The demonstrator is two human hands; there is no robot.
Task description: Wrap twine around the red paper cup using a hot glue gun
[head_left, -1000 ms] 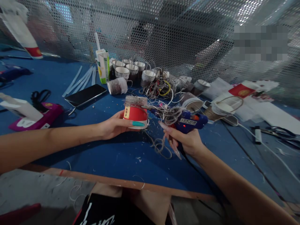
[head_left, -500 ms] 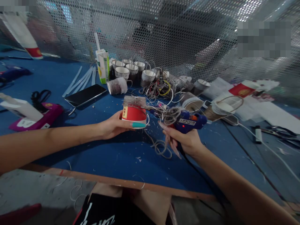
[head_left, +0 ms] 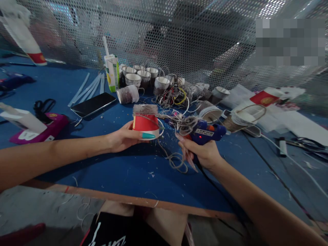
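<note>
The left hand (head_left: 121, 138) grips the paper cup (head_left: 145, 124) from its left side, with the thumb along the lower red-and-white edge. The cup stands wide end down within this grip, above the blue table (head_left: 110, 177); coils of twine (head_left: 145, 109) surround its upper part. The right hand (head_left: 206, 153) is closed around the handle of the glue gun (head_left: 205, 134), right of the cup. The nozzle points toward the cup's twine-wrapped side; contact cannot be determined.
</note>
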